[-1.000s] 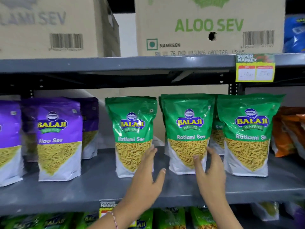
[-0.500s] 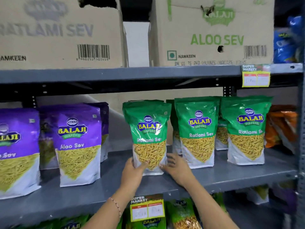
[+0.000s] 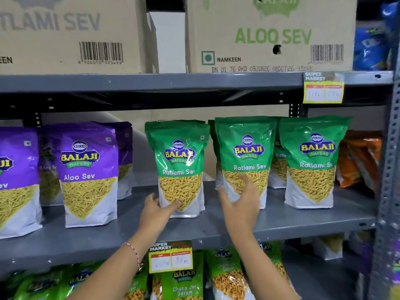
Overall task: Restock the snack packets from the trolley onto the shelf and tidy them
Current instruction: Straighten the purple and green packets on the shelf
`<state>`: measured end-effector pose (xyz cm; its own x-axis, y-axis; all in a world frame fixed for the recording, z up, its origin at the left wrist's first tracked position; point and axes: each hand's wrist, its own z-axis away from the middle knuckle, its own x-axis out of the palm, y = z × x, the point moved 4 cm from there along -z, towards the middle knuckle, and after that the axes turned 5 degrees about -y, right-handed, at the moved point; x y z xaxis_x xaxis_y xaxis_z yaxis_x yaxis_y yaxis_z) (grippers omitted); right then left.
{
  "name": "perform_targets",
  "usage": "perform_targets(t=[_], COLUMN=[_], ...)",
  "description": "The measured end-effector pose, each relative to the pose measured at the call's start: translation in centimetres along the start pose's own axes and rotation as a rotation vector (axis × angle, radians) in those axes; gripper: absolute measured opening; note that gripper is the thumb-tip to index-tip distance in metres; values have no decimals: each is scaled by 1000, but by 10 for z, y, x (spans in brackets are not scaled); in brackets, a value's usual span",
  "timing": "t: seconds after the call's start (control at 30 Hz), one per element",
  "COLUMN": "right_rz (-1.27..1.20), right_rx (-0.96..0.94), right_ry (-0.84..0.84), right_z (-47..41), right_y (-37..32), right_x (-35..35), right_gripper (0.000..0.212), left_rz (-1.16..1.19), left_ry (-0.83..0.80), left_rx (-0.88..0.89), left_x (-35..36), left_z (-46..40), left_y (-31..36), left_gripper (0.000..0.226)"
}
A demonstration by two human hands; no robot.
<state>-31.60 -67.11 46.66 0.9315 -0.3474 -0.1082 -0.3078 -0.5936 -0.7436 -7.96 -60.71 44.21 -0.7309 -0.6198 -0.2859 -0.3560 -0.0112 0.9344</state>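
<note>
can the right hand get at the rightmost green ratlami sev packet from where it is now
Probably yes. The right hand rests open on the middle green packet, and the rightmost green packet stands right beside it at the shelf front with nothing before it.

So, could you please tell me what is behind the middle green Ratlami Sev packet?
Another green packet stands behind the middle Ratlami Sev packet; only a strip of its left edge shows. The front packet covers the rest.
</note>
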Motion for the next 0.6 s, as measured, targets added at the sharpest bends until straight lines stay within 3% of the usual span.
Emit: perform_targets(t=[0.07,0.13,0.2,0.37,0.6], right_rz=[133,201,182,214,259], right_rx=[80,199,251,272,235], right_ry=[100,-6,-138,-169,-157], right_z=[-16,-28,-33,-37,-38], right_y=[13,31,43,51,56], right_x=[-19,-20,-15,-13,-9], right_gripper=[93,123,138,142,141], left_rz=[-56,-126,-160,-188,-174], left_ry=[27,49,62,74,85], left_rx=[-9,-9,1,27,-2], left_x=[3,6,9,10,11], left_z=[3,9,14,20,19], left_y=[2,8,13,19,20], left_gripper=[96,81,70,62,70])
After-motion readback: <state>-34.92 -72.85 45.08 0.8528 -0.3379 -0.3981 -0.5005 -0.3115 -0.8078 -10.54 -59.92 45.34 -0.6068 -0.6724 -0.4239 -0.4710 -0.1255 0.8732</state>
